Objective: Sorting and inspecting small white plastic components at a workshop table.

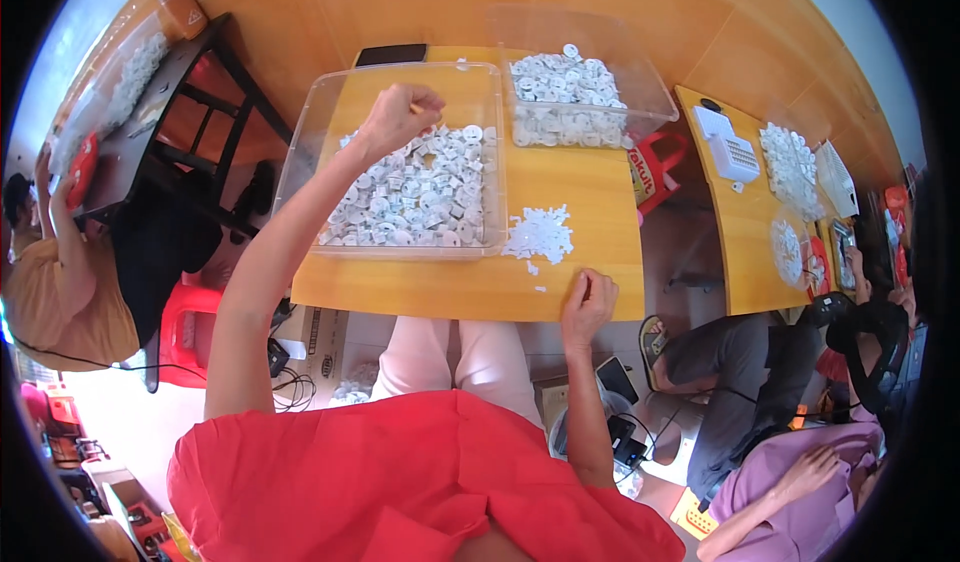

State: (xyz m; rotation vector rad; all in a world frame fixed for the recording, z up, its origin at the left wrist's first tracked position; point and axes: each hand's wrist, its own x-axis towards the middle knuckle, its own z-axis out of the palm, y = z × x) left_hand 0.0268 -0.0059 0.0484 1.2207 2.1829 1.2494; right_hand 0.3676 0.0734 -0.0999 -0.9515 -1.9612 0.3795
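Left arm stretched well forward, elbow nearly straight, and the left hand (pixel 398 114) hangs over the clear rectangular plastic tub (pixel 300 167) on the yellow wooden counter (pixel 560 292). Its fingers curl into a loose fist, the grip pinching a small pale piece at the fingertips; what that piece is, too small to tell. Right beneath lies the heap of small white round plastic parts (pixel 415 197) filling the tub's floor.

Right hand (pixel 588 300) sits at the counter's near edge, forearm rising from below, fingers bent and pressed together with the tips on the wood; whether anything is under them, I cannot tell. Just ahead of it, a loose scatter of tiny white plastic bits (pixel 540 234) lies on the bare counter, close to the tub's right wall. Farther back, a second clear plastic tub (pixel 648 97) holds more white round parts.
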